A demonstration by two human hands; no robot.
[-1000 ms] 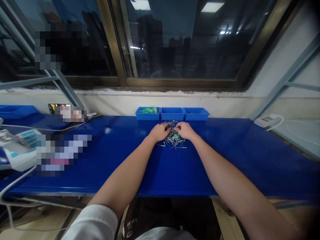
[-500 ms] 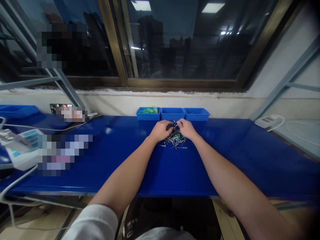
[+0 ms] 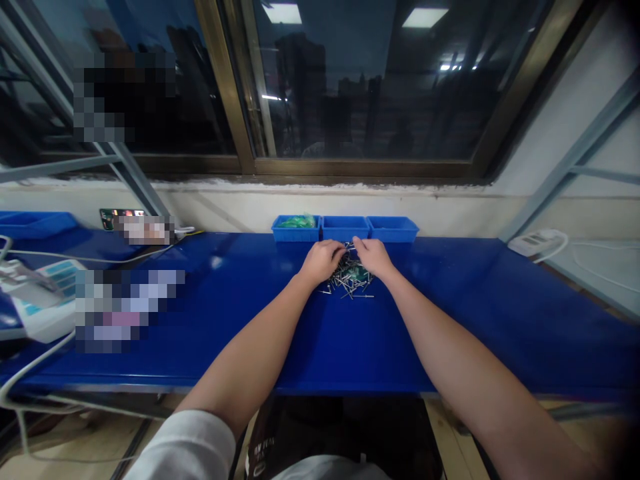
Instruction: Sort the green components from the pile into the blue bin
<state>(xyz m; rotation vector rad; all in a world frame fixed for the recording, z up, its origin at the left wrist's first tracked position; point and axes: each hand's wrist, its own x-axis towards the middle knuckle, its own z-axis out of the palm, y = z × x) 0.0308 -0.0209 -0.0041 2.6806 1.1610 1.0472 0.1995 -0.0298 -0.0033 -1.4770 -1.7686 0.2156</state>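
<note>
A loose pile of blind rivets [image 3: 353,283], thin and silvery, lies on the blue table [image 3: 350,347] with some green material [image 3: 356,271] among them. My left hand [image 3: 323,260] curls over the pile's left side, fingers and thumb drawn together; what they hold is too small to make out. At the right edge of the pile, my right hand [image 3: 373,255] is closed, its thumb and finger pinching what looks like a rivet that points toward the left hand. Single rivets stick out at the near side of the pile.
Behind the hands stand three blue bins: a left bin [image 3: 296,235] with green bagged contents, a middle bin [image 3: 345,229] and a right bin [image 3: 394,230]. A white scale-like device [image 3: 45,300] and cables are at left. A white power strip [image 3: 535,242] lies at far right.
My left fingers have closed together over the pile, where a dark gap showed between them before. My right hand stays nearly in place, with its fingertips slightly shifted.
</note>
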